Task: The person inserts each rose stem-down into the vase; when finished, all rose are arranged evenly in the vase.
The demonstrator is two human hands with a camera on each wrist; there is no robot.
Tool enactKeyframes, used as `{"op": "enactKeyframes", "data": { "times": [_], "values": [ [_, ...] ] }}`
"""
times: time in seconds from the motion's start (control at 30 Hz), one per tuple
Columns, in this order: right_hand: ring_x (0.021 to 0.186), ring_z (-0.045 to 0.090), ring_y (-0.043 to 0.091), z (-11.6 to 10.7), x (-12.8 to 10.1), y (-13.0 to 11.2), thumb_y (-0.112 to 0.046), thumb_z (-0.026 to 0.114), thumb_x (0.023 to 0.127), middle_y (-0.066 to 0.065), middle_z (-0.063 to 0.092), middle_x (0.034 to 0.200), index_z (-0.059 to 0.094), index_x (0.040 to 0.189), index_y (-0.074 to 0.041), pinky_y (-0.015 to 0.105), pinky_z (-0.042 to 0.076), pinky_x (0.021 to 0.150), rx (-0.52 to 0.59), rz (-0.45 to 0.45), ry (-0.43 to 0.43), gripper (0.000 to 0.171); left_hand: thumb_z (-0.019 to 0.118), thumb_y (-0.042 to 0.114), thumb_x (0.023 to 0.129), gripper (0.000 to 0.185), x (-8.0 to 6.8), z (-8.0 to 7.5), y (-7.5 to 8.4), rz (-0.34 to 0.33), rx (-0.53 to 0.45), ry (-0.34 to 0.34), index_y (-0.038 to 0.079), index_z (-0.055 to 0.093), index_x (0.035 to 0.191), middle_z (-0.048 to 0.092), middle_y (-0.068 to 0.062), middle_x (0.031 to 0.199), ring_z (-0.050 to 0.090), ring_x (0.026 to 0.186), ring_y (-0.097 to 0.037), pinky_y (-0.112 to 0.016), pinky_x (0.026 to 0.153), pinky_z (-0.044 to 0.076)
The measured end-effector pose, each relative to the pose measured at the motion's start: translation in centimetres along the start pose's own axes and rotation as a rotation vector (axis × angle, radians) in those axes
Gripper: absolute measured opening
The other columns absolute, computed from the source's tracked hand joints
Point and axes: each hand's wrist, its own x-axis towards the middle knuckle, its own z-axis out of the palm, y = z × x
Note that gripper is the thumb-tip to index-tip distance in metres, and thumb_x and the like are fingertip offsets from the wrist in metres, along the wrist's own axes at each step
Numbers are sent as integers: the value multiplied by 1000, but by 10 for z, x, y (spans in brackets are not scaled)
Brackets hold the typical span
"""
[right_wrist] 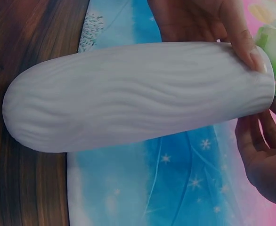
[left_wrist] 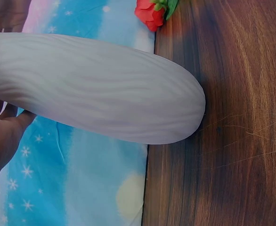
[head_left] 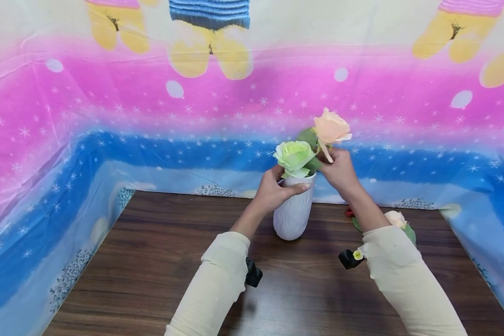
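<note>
A white, wavy-ridged vase (head_left: 293,212) stands on the table, tilted slightly. My left hand (head_left: 273,189) grips it just under the rim, the thumb lying across the front. A pale green rose (head_left: 295,156) sits in the vase mouth. My right hand (head_left: 340,170) pinches the stem of a peach rose (head_left: 331,127) beside and above the green one; its fingertips are partly hidden by leaves. In the right wrist view, the right hand (right_wrist: 267,160) is close by the rim of the vase (right_wrist: 138,96), and the left thumb presses on the vase.
A second peach rose (head_left: 396,218) and a red flower (head_left: 350,213) lie on the dark wooden table (head_left: 159,261) at the right, partly behind the right forearm. A printed cloth (head_left: 210,107) hangs along the table's back and sides. Each wrist bears a black camera.
</note>
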Motion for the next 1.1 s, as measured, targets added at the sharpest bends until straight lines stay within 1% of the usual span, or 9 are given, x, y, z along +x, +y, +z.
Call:
{"op": "enactKeyframes", "data": {
  "times": [0.1, 0.27, 0.4, 0.47, 0.6, 0.7, 0.83, 1.0, 1.1],
  "values": [
    [84, 65, -7, -4, -3, 2, -12, 67, 97, -27, 67, 78, 69, 109, 7, 16, 57, 76, 28, 53, -56, 22, 81, 18, 87, 61, 0, 0, 0, -10, 6, -1, 11, 55, 141, 62, -10, 142, 60, 131, -27, -48, 108, 52],
    [94, 67, -6, -9, -7, 6, -16, 63, 100, -24, 71, 91, 70, 101, -20, 18, 59, 81, 111, 112, -119, 8, 81, 18, 87, 62, 0, 0, 1, -9, 13, -1, 12, 54, 143, 61, -10, 144, 59, 133, -28, -49, 109, 51],
    [101, 67, -5, -13, -9, 8, -18, 63, 101, -21, 72, 101, 71, 100, -26, 18, 59, 86, 153, 146, -144, 12, 81, 17, 87, 63, 0, 0, 0, -3, 9, -2, 12, 54, 143, 60, -10, 144, 59, 133, -28, -49, 109, 51],
    [104, 67, -4, -15, -10, 8, -21, 64, 101, -20, 71, 106, 71, 106, -24, 19, 59, 88, 148, 162, -153, 10, 81, 18, 87, 64, 0, 0, 1, -6, 8, -3, 13, 53, 144, 60, -10, 144, 58, 133, -28, -49, 109, 51],
    [108, 65, -4, -17, -12, 9, -25, 62, 102, -11, 68, 118, 68, 121, -12, 24, 58, 93, 116, 187, -171, 23, 81, 18, 87, 64, 0, 0, 1, -10, 5, -9, 13, 53, 144, 60, -10, 144, 58, 133, -27, -50, 110, 50],
    [107, 65, -5, -19, -14, 10, -25, 59, 104, -11, 68, 117, 64, 128, 0, 28, 57, 95, 106, 187, -182, 35, 81, 18, 87, 63, 0, 0, 1, -9, 2, -7, 13, 53, 144, 60, -10, 144, 58, 133, -27, -50, 110, 50],
    [102, 67, -5, -20, -16, 12, -24, 58, 104, -21, 67, 107, 55, 138, 9, 28, 58, 94, 112, 182, -187, 47, 81, 18, 87, 64, 1, 0, -1, -10, 1, -4, 13, 53, 144, 60, -10, 144, 58, 133, -27, -51, 110, 50],
    [97, 68, -3, -25, -22, 14, -20, 57, 105, -18, 65, 108, 45, 147, 9, 21, 59, 90, 136, 197, -201, 53, 81, 17, 87, 64, 2, 0, -1, -17, 3, -3, 13, 53, 144, 60, -10, 145, 58, 134, -28, -50, 110, 50],
    [98, 68, -4, -29, -26, 17, -18, 56, 105, -16, 64, 109, 39, 152, 8, 22, 58, 92, 139, 204, -210, 56, 81, 18, 87, 63, 2, 0, 0, -23, 10, -2, 12, 53, 144, 60, -10, 145, 58, 134, -28, -50, 110, 50]
  ]
}}
